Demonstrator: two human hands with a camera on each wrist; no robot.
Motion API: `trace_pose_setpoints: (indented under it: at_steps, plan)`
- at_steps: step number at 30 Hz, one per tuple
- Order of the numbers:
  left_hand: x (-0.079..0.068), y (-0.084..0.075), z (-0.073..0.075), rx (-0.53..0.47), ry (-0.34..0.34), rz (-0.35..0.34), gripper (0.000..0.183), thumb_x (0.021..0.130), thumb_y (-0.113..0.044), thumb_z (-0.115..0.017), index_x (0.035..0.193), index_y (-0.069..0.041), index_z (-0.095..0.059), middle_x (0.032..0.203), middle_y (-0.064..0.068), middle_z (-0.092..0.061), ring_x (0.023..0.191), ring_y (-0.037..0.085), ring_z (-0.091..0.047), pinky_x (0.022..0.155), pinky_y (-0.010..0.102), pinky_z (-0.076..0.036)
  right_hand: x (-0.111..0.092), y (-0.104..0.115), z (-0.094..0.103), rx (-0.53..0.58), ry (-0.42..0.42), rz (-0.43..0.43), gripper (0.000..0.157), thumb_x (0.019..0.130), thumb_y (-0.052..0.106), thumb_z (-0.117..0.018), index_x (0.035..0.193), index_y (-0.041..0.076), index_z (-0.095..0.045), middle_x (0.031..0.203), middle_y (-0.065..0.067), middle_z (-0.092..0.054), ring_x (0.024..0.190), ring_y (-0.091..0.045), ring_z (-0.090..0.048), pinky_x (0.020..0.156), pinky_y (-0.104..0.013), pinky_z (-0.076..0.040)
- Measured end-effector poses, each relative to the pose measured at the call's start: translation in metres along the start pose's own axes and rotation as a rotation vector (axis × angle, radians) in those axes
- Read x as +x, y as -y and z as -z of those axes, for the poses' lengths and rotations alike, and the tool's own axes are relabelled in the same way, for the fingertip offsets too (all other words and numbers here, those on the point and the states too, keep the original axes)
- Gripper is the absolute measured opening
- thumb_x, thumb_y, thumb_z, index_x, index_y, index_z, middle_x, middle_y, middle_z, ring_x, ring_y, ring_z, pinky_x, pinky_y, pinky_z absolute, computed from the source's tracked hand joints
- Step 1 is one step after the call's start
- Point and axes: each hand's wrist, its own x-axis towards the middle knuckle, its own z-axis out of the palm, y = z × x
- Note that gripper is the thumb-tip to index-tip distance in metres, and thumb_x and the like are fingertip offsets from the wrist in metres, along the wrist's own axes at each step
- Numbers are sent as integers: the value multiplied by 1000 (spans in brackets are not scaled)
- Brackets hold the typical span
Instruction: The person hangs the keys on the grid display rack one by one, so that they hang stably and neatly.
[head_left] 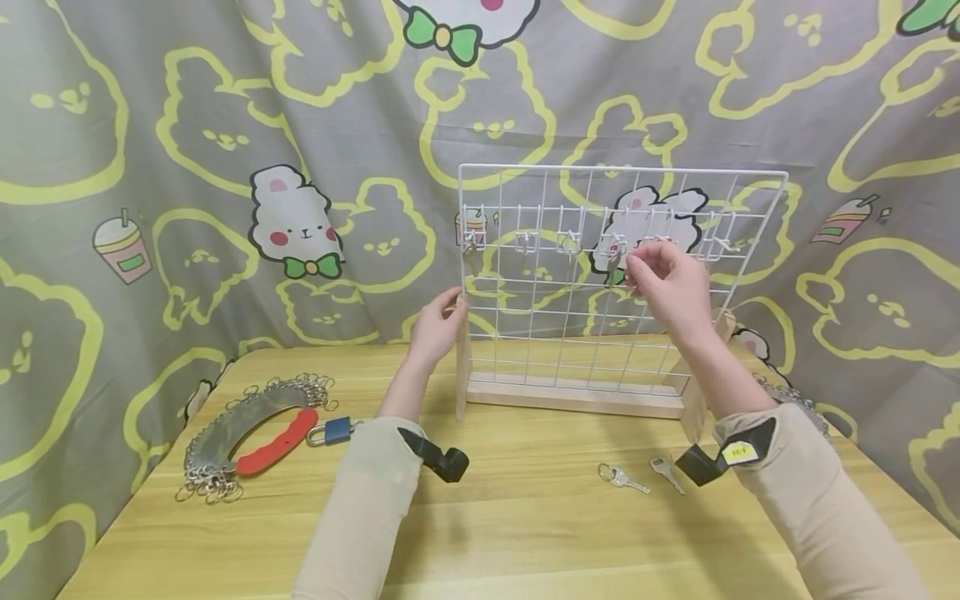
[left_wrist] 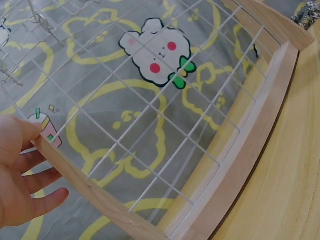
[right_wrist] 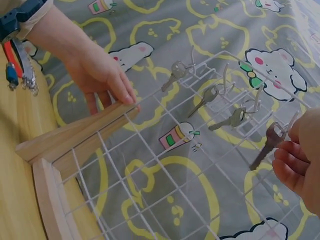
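- Beige sleeves [head_left: 367,492] with black straps [head_left: 442,462] reach in over the wooden table [head_left: 510,517].
- Two loose keys [head_left: 628,481] [head_left: 666,473] lie side by side on the table at right, the left one with a ring.
- At left, a blue padlock [head_left: 338,431] lies just beside a red handle [head_left: 277,444], which is joined to a curved metal plate [head_left: 240,421] edged with rings [head_left: 213,483].
- Behind these stands a white wire grid [head_left: 622,170], upright on a wooden base [head_left: 577,398].
- The left hand [head_left: 437,327] pinches the top of the grid's left post [head_left: 462,358] between thumb and forefinger; its other fingers are apart, loosely bent.
- The right hand [head_left: 675,287] has curled fingers at the head of a hanging key [right_wrist: 270,145]; whether they clamp it I cannot tell.
- That key and three others [right_wrist: 175,76] [right_wrist: 204,100] [right_wrist: 231,120] hang in a row along the grid's hooks [right_wrist: 225,85].
- A grey curtain [head_left: 375,50] with yellow outlined figures fills the back.
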Motion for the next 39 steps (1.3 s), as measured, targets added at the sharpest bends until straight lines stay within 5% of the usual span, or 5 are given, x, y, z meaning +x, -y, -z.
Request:
trace_pose_setpoints:
  at_steps: [16, 24, 39]
  plan:
    - [0, -2, 1, 9, 4, -1, 45, 95, -29, -50, 139, -19, -44, 140, 4, -44, 121, 24, -48, 96, 44, -43, -40, -45, 6, -41, 138, -86, 24, 92, 16, -59, 104, -5, -58, 80, 2, -63, 69, -7, -60, 60, -18, -52]
    - [0, -1, 1, 4, 7, 0, 44, 96, -26, -50, 139, -19, -44, 141, 5, -44, 121, 25, -47, 96, 44, -43, -70, -74, 7, -59, 244, -127, 26, 90, 13, -61, 106, -7, -57, 89, -18, -63, 69, -7, -60, 60, -22, -53]
    - [0, -2, 1, 2, 7, -5, 45, 96, -27, -50, 139, -17, -44, 141, 5, -44, 121, 25, -47, 97, 43, -42, -123, -103, 0, -133, 450, -137, 22, 81, 5, -69, 98, -6, -60, 82, -6, -62, 73, -9, -56, 65, -21, -50]
